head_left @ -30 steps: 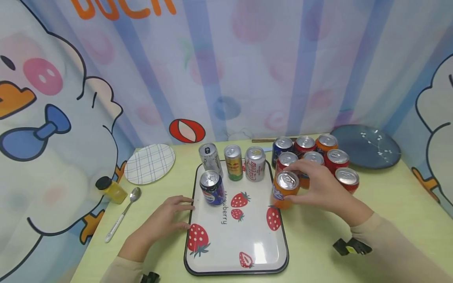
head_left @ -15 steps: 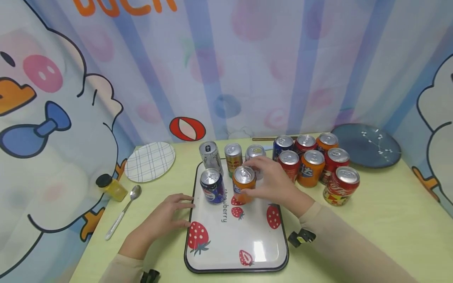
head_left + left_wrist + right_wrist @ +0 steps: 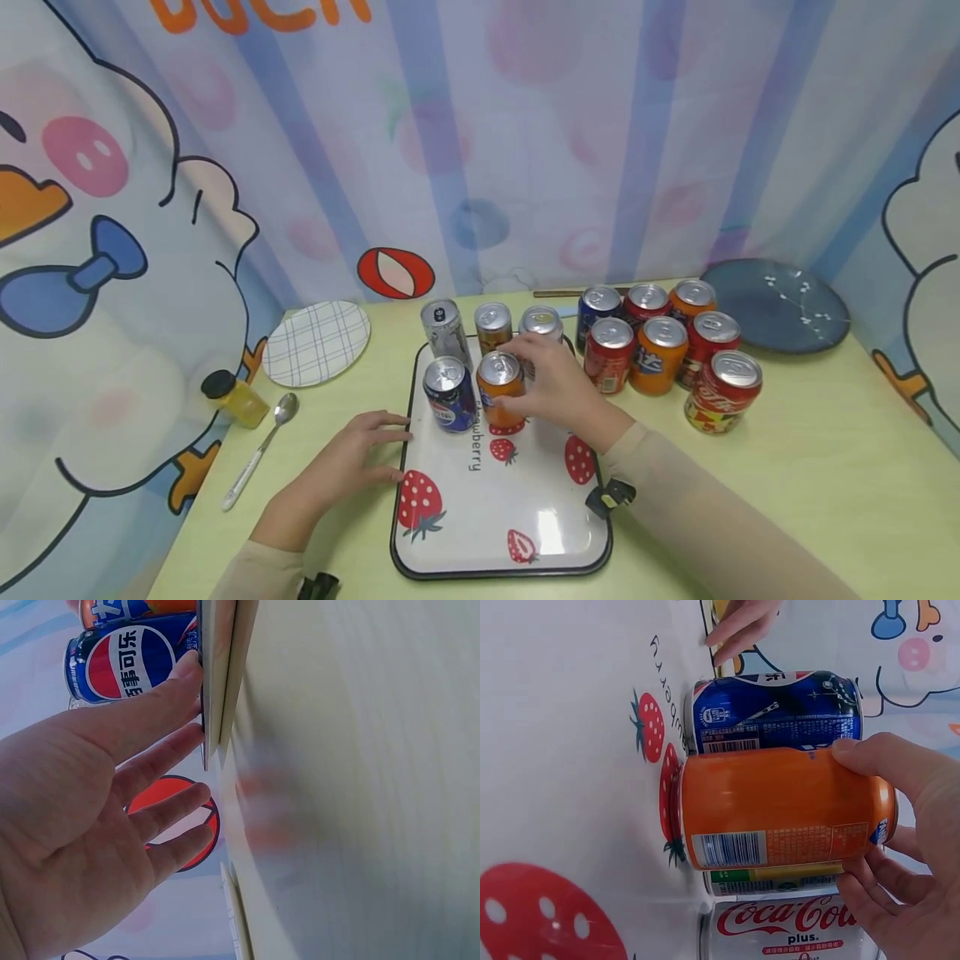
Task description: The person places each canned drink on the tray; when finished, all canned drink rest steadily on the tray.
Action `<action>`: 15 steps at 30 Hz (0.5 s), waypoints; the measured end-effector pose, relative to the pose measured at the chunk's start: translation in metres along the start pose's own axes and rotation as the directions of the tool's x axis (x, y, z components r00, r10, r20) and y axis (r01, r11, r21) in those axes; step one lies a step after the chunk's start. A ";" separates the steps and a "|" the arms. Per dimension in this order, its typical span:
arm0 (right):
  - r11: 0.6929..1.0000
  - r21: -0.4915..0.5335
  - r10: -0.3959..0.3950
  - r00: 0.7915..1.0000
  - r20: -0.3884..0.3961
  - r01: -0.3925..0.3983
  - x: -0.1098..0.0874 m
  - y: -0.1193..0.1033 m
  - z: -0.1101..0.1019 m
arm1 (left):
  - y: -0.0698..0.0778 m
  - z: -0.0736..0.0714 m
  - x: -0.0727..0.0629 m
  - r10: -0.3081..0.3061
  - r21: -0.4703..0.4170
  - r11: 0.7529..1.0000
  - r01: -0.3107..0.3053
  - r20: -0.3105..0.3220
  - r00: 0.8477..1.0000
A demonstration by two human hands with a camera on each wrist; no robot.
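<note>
My right hand (image 3: 551, 379) grips an orange Fanta can (image 3: 780, 808) near its top, thumb on one side and fingers on the other. The can stands upright over the strawberry-print tray (image 3: 510, 500), close beside a blue Pepsi can (image 3: 448, 398). Behind them on the tray are a silver can (image 3: 444, 333), a gold-and-green can (image 3: 492, 325) and a silver Coca-Cola plus can (image 3: 787, 930), partly hidden by my hand. My left hand (image 3: 341, 471) has its fingers extended, fingertips at the tray's left edge; the left wrist view shows its palm (image 3: 67, 817).
Right of the tray stand several cans, among them an orange Fanta (image 3: 658, 358) and a red can (image 3: 723, 392). A dark plate (image 3: 776, 304) lies behind them. On the left are a checked plate (image 3: 317, 343), a spoon (image 3: 261, 450) and a yellow bottle (image 3: 236, 398) with a black cap.
My right hand has carried the orange Fanta can leftward from the tray's right edge to beside the Pepsi can. My left hand has stayed at the tray's left edge.
</note>
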State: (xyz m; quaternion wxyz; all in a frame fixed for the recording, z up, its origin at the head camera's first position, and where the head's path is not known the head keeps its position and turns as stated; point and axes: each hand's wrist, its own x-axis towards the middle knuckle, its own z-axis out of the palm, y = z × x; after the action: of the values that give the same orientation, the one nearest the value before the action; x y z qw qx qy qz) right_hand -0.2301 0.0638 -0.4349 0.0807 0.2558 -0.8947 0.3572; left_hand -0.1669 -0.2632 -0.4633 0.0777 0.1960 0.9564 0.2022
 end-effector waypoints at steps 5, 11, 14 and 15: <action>1.000 -0.008 0.024 1.000 0.020 -0.024 -0.004 0.001 -0.002 | 0.000 0.002 -0.001 0.000 -0.005 1.000 0.000 -0.005 1.000; 0.998 -0.031 0.050 0.999 0.014 -0.049 -0.020 0.003 -0.017 | 0.000 0.002 0.000 -0.003 0.011 1.000 0.003 -0.003 1.000; 0.998 -0.050 0.036 0.999 0.004 -0.035 -0.032 0.007 -0.030 | 0.000 0.001 0.000 -0.012 0.014 1.000 0.012 -0.005 1.000; 0.998 -0.057 0.028 1.000 -0.001 -0.028 -0.037 0.009 -0.034 | 0.000 0.001 -0.001 -0.014 0.013 1.000 0.014 -0.005 1.000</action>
State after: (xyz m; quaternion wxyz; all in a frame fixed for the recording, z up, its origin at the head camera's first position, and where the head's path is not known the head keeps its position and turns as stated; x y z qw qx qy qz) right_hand -0.2047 0.1072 -0.4275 0.0829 0.2407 -0.9080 0.3329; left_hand -0.1660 -0.2631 -0.4636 0.0756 0.1893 0.9592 0.1959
